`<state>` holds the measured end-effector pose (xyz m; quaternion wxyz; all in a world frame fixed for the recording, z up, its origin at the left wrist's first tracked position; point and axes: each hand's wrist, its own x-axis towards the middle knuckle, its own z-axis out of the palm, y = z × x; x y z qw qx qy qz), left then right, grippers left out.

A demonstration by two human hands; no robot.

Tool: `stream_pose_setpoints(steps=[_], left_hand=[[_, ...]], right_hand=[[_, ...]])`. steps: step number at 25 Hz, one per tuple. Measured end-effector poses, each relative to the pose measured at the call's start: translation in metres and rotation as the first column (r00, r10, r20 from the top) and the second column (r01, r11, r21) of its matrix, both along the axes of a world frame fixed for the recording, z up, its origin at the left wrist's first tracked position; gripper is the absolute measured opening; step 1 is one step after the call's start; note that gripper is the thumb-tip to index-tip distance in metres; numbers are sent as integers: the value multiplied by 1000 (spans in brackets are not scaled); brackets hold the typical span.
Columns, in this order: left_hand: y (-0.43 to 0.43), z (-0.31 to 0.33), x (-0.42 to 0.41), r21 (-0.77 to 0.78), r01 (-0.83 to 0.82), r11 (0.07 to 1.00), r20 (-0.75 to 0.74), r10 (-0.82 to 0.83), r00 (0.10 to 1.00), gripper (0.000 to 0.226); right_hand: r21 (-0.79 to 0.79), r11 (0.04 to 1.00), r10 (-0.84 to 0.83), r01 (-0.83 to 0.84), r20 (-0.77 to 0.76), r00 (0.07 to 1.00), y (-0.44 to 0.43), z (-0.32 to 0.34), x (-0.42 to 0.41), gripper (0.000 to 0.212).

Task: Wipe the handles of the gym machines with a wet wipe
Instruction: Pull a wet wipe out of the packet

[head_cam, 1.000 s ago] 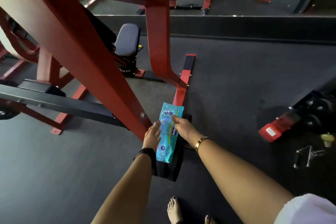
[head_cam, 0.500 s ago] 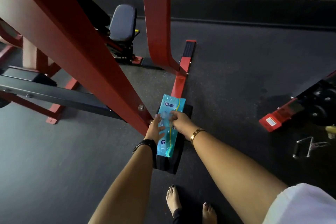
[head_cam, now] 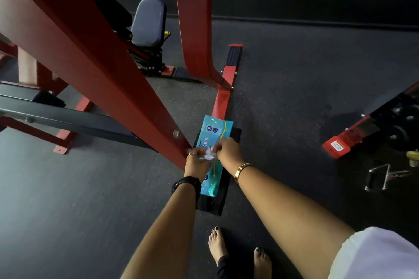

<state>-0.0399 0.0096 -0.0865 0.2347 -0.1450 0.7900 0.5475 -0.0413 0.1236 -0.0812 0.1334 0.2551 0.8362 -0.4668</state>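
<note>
A turquoise pack of wet wipes (head_cam: 214, 131) lies on a black pad (head_cam: 217, 201) at the foot of a red gym machine (head_cam: 95, 56). My left hand (head_cam: 196, 162) rests on the pack's near half and pinches the clear flap at its opening. My right hand (head_cam: 227, 152) is just to the right, fingers closed on a white wet wipe (head_cam: 208, 152) that sticks up from the opening. No machine handle shows near my hands.
A red base rail (head_cam: 223, 97) runs away from the pack. A padded seat (head_cam: 148, 22) stands behind the red beams. Another red machine foot (head_cam: 337, 146) and a metal cable handle (head_cam: 378, 178) lie on the dark floor at right. My bare feet (head_cam: 217, 247) are below.
Both hands have moved to the pack's opening. The flap has been lifted and a white wipe now shows between my fingers. The head camera has tilted down slightly.
</note>
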Motion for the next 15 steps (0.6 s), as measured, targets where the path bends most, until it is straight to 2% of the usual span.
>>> stream_pose_setpoints(steps=[1, 3, 8, 10, 12, 15], left_hand=[[0, -2, 0, -13, 19, 1000, -2, -19, 1000, 31], [-2, -4, 0, -11, 20, 1000, 4, -20, 1000, 29], [-7, -11, -3, 29, -4, 1000, 31, 3, 1000, 28], [-7, -15, -3, 61, -3, 998, 33, 1, 999, 28], [-4, -16, -3, 98, -14, 995, 50, 9, 999, 37], [1, -12, -6, 132, -44, 990, 87, 32, 996, 51]], right_hand=[[62, 998, 34, -33, -21, 999, 0, -2, 0, 6], [126, 990, 62, -57, -39, 997, 0, -10, -3, 15], [257, 959, 98, -118, 89, 991, -9, -12, -8, 28], [184, 980, 62, -69, 45, 997, -8, -10, -7, 25], [24, 1000, -20, 21, -13, 1000, -3, -5, -2, 16], [-195, 966, -177, 172, -6, 984, 4, 4, 1, 14]])
